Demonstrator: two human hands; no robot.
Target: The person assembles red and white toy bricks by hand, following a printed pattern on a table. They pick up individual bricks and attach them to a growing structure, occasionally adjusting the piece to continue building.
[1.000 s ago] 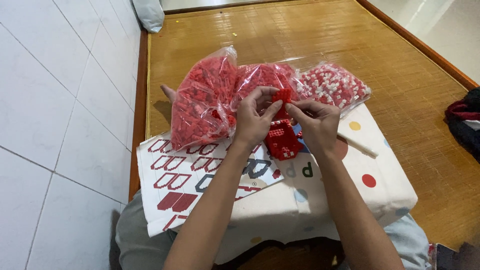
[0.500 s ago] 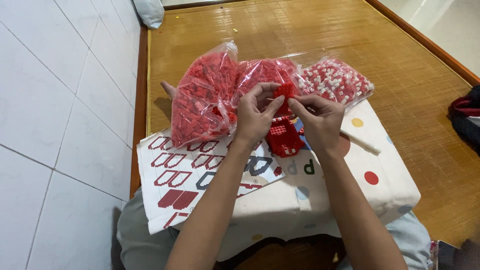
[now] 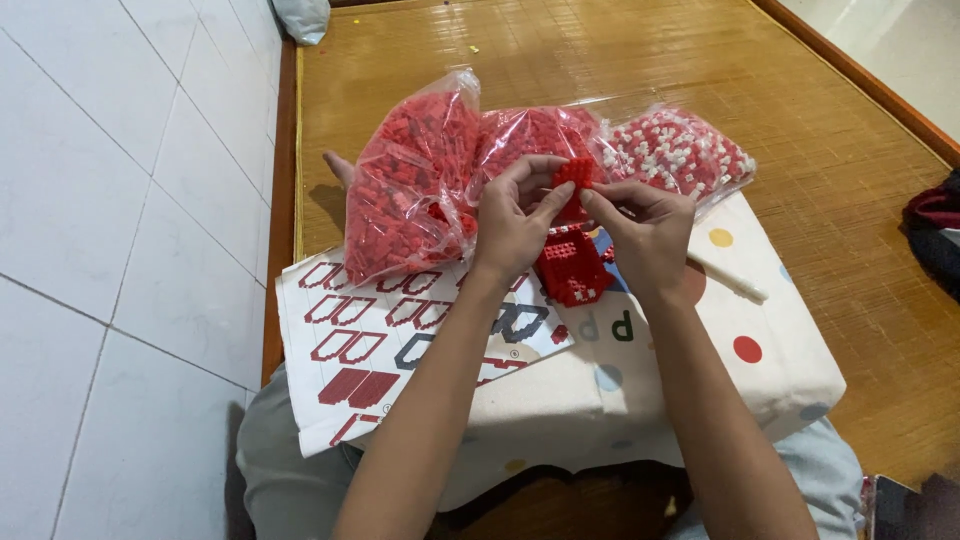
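Note:
My left hand [image 3: 515, 215] and my right hand [image 3: 645, 225] meet in front of me and pinch a small red brick piece [image 3: 574, 173] between their fingertips. Just below the hands a partly built red brick model [image 3: 572, 268] rests on a white cushion with coloured dots [image 3: 740, 340] on my lap. A printed instruction sheet [image 3: 390, 335] with red and dark outlines lies on the cushion's left side, under my left forearm.
Three clear plastic bags lie beyond the hands: two full of red bricks [image 3: 410, 190] [image 3: 530, 135], one of red and white bricks [image 3: 680, 150]. A woven mat [image 3: 640, 50] covers the floor. White tiles [image 3: 120, 200] are to the left, dark cloth [image 3: 935, 235] at the right edge.
Both hands have stayed together over the model, shifting slightly upward with the small red piece between the fingers. The bags and sheet have not moved.

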